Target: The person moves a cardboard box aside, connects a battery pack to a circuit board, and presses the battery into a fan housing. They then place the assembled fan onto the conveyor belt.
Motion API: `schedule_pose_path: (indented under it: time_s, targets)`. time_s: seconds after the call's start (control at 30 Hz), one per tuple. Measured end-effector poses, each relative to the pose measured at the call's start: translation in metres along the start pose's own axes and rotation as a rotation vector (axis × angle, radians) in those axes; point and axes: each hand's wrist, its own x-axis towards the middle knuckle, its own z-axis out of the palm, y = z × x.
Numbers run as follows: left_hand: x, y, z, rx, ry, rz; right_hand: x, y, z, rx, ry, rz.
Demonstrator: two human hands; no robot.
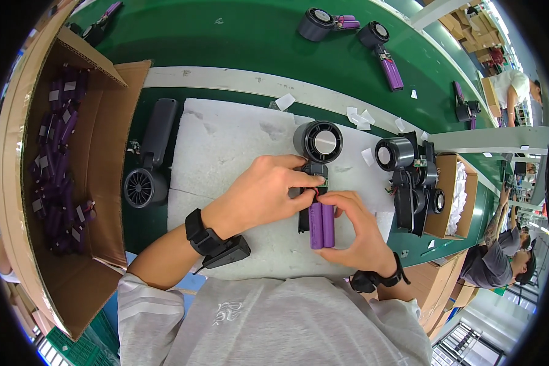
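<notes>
A dark grey handheld fan (305,144) with a round head lies on the white foam sheet (226,143) in front of me. Its handle is uncovered, showing a small green circuit board (323,182) and thin red wires. My left hand (265,190) is closed round the upper handle, with the fingertips at the board and wires. A pack of purple cylindrical batteries (322,227) lies over the lower handle. My right hand (361,230) grips this pack, index finger at its top near the wires and thumb at its lower end. The spot under the left fingertips is partly hidden.
On the left stands a cardboard box (94,177) of purple battery packs; beside it lies another grey fan (146,183). Several fan bodies (409,177) cluster at right beside a box of white pieces (460,195). Beyond a white rail (226,78), a green belt (213,36) carries fans with batteries.
</notes>
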Motion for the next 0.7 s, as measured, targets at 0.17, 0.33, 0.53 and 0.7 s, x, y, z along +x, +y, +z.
schedule_pose_path:
  time_s: [0.17,0.33,0.53,0.7]
  targets:
    - [0.001,0.002,-0.006,0.016,-0.046,0.005,0.004,0.011,0.016,-0.131,0.116,-0.098]
    - [0.002,0.001,-0.009,0.011,-0.089,0.035,0.001,0.003,0.024,-0.173,0.194,-0.108]
    - [0.003,0.001,-0.011,-0.014,-0.069,0.109,-0.004,-0.004,0.026,-0.28,0.247,-0.103]
    - [0.004,0.004,-0.013,0.027,-0.118,0.062,-0.003,-0.001,0.027,-0.407,0.276,-0.151]
